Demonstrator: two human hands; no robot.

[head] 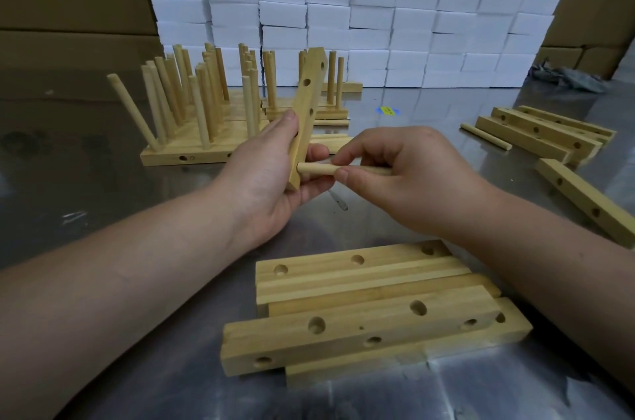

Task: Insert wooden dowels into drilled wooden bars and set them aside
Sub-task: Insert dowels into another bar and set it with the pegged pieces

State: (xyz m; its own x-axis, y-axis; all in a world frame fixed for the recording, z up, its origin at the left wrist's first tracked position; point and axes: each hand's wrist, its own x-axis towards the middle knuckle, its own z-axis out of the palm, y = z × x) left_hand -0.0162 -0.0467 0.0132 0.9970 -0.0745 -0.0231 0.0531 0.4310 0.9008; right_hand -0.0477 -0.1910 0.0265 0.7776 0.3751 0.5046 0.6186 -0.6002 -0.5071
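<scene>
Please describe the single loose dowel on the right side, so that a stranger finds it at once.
Look at the steel table, far right, where drilled bars lie in a group. The loose dowel lies flat at their left edge. Unlike the others, it stands in no bar and no hand holds it.

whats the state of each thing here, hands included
left hand: gripping held bar
held bar: upright, tilted
right hand: pinching dowel
dowel: tip at bar's lowest hole
finished bars: dowels standing
near bars: flat, holes empty
right bars: flat, holes empty
</scene>
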